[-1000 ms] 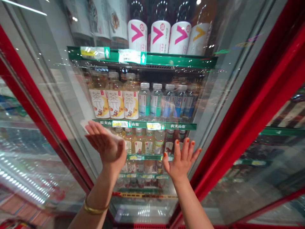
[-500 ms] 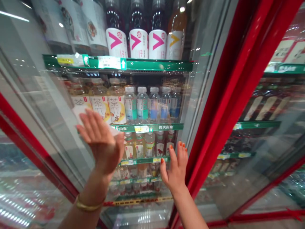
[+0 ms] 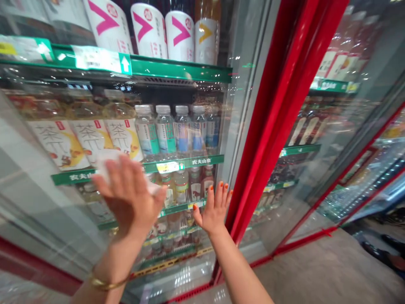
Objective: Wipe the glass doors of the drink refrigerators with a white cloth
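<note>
A red-framed glass cooler door (image 3: 265,126) stands in front of me. My left hand (image 3: 131,198), blurred by motion, presses a thin white cloth (image 3: 106,155) flat to the glass, its fingers stretched out over it. Parts of the cloth show past the fingertips and near the thumb; whether it is fabric or paper I cannot tell. A gold bangle (image 3: 109,283) circles the left wrist. My right hand (image 3: 215,213), with orange nails, has its fingers spread and lies against the glass beside the red frame, holding nothing.
Behind the glass, green-edged shelves (image 3: 182,72) carry rows of bottles, among them tea bottles (image 3: 58,143) and small clear bottles (image 3: 166,131). Another glass-fronted cooler section (image 3: 303,169) continues on the right. Grey floor (image 3: 303,274) and dark shoes (image 3: 379,249) show at lower right.
The view has turned right and come closer to the shelves. My left hand still has the cloth at the glass, its fingers now more upright. My right hand stays spread by the frame.
</note>
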The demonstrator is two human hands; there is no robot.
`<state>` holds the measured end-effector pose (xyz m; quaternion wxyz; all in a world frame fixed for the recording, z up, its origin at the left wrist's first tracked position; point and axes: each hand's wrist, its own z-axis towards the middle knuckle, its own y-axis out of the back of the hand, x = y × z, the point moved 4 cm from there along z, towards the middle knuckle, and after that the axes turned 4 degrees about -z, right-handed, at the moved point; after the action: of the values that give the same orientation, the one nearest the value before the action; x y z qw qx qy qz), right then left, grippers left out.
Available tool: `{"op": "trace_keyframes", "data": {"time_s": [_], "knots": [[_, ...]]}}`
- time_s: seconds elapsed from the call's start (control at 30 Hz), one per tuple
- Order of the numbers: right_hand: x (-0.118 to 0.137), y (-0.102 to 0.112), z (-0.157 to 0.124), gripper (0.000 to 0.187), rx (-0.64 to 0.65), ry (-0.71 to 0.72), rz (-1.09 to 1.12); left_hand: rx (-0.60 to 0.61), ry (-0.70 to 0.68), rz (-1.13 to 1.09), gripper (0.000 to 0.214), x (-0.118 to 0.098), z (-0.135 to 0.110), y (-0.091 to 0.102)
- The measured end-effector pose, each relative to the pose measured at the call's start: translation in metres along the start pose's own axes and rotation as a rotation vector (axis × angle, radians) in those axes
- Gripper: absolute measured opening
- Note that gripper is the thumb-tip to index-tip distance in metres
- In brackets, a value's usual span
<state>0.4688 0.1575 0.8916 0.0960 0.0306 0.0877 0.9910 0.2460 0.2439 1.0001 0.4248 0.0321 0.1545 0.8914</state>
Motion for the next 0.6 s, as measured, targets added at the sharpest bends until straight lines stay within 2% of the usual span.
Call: {"op": "trace_keyframes", "data": {"time_s": [0.07, 0.1, 0.17, 0.23, 0.3, 0.37, 0.4, 0.47, 0.5, 0.53, 0.6], "knots": [[-0.001, 0.0, 0.003, 0.1, -0.006, 0.016, -0.018, 0.038, -0.237, -0.078, 0.078, -0.036, -0.026, -0.026], [-0.002, 0.001, 0.004, 0.099, -0.012, 0.023, -0.022, 0.045, -0.289, -0.112, 0.075, -0.048, -0.042, -0.035], [-0.004, 0.006, 0.009, 0.096, -0.007, 0.022, -0.001, 0.037, -0.312, -0.183, 0.079, -0.063, -0.072, -0.041], [-0.004, 0.018, 0.012, 0.091, 0.042, -0.018, 0.072, 0.003, -0.282, -0.241, 0.087, -0.067, -0.087, -0.032], [0.001, 0.037, 0.012, 0.078, 0.108, -0.093, 0.201, -0.021, -0.172, -0.369, 0.087, -0.069, -0.086, -0.014], [0.019, 0.06, 0.01, 0.069, 0.155, -0.131, 0.373, 0.007, 0.097, -0.619, 0.081, -0.07, -0.078, 0.003], [0.033, 0.071, 0.008, 0.073, 0.171, -0.123, 0.46, 0.062, 0.271, -0.772, 0.077, -0.072, -0.077, 0.008], [0.066, 0.089, 0.003, 0.094, 0.196, -0.072, 0.623, 0.257, 0.579, -1.078, 0.071, -0.082, -0.08, 0.012], [0.081, 0.094, 0.001, 0.098, 0.212, -0.071, 0.688, 0.369, 0.659, -1.208, 0.068, -0.09, -0.085, 0.013], [0.094, 0.098, -0.001, 0.094, 0.231, -0.114, 0.742, 0.478, 0.684, -1.33, 0.067, -0.099, -0.089, 0.014], [0.105, 0.1, -0.005, 0.074, 0.271, -0.335, 0.82, 0.618, 0.603, -1.484, 0.073, -0.11, -0.096, 0.021]]}}
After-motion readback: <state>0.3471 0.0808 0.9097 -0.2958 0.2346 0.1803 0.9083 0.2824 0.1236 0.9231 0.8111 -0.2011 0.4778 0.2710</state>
